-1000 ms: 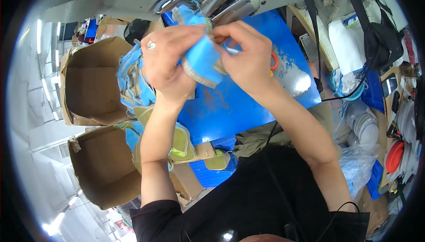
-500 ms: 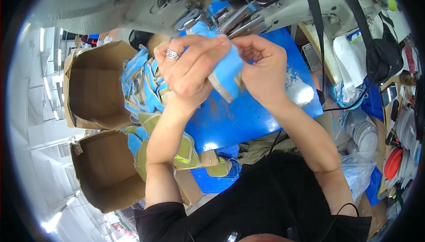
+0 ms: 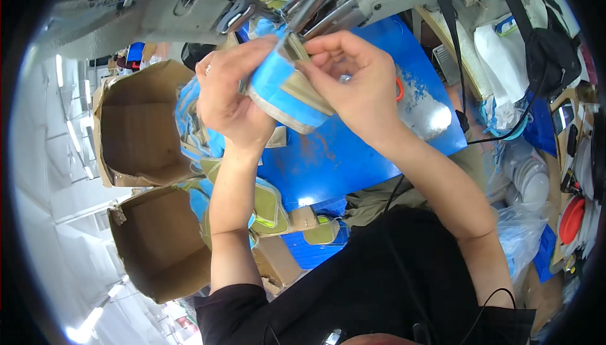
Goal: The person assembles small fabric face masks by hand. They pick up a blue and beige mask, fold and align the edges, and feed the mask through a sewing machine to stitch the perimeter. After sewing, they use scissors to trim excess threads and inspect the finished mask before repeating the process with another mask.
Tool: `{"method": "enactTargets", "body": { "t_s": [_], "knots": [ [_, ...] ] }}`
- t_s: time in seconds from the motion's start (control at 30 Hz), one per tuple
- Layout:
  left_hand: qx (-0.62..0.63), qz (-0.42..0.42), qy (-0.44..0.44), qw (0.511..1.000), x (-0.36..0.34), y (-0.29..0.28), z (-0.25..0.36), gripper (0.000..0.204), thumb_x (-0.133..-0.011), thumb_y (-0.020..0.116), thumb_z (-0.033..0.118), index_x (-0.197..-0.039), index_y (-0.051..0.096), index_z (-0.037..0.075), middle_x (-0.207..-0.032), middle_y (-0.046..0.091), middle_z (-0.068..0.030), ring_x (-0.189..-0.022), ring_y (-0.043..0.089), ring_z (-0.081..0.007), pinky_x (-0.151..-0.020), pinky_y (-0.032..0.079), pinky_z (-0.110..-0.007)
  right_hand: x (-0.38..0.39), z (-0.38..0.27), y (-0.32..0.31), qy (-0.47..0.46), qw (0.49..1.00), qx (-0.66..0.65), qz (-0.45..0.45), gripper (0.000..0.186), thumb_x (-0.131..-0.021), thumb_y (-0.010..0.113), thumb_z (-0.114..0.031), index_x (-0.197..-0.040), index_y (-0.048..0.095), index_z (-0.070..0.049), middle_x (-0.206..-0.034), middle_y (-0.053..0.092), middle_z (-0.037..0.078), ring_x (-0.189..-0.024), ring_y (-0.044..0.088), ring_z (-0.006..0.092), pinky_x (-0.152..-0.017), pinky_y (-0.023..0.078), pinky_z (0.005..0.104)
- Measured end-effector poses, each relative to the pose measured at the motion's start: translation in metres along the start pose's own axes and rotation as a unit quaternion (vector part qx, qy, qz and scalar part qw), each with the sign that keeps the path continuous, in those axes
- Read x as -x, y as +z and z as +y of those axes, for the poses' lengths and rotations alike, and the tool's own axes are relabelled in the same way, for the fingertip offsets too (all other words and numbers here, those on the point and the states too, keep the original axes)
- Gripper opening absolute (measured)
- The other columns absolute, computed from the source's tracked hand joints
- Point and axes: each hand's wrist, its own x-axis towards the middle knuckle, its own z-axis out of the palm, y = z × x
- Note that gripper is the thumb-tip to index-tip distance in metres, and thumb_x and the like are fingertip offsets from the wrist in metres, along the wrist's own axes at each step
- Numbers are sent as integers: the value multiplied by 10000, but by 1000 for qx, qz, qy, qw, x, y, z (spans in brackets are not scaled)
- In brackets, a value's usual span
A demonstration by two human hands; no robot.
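Observation:
Between my hands is a blue and beige fabric piece (image 3: pixel 290 106), curved into a loop. My left hand (image 3: pixel 230 95), wearing a ring, grips its left side with bent fingers. At the upper right edge of the cloth, my right hand (image 3: pixel 356 80) pinches with thumb and fingers. Just above the hands sit the metal parts of a sewing machine (image 3: pixel 315 7), with a bit of blue cloth under them. All this is over a shiny blue work surface (image 3: pixel 328 168). A red ring-shaped handle (image 3: pixel 399 89) shows partly behind my right hand.
Two open cardboard boxes (image 3: pixel 148 127) stand at the left. Blue and beige fabric pieces (image 3: pixel 189 114) are heaped beside them, with olive-green padded pieces (image 3: pixel 268 206) below. Black straps (image 3: pixel 442 4) hang at the right, near a black pouch (image 3: pixel 546 61) and a clear plastic bag (image 3: pixel 521 231).
The fabric piece has been turned and bent into a loop, showing its beige inside. Both hands have shifted left, the left one further. The red handle has come into sight.

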Motion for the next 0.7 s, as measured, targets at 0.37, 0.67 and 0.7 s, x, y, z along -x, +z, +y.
{"method": "enactTargets", "body": {
  "t_s": [0.37,0.67,0.7],
  "knots": [
    [-122,-50,101,986,-1,0,12,209,-699,703,151,-897,756,109,-939,739,16,-822,675,-138,-799,370,-320,-6,5,-12,75,996,1,-53,191,-856,710,66,-1038,720,10,-864,731,47,-773,678,72,-708,540,226],
    [-117,-29,116,986,-6,4,-5,232,-688,720,143,-917,759,129,-925,730,26,-811,671,-140,-832,370,-315,-19,-32,-27,142,978,-11,-153,193,-930,672,-37,-1097,696,58,-930,742,81,-811,683,78,-705,542,228],
    [-120,-30,116,985,-6,3,-5,244,-686,722,144,-926,762,130,-925,725,24,-813,672,-143,-831,373,-314,-19,-33,-29,146,976,-16,-160,204,-933,673,-49,-1106,695,57,-934,742,81,-811,683,81,-704,542,229]
  ]
}}
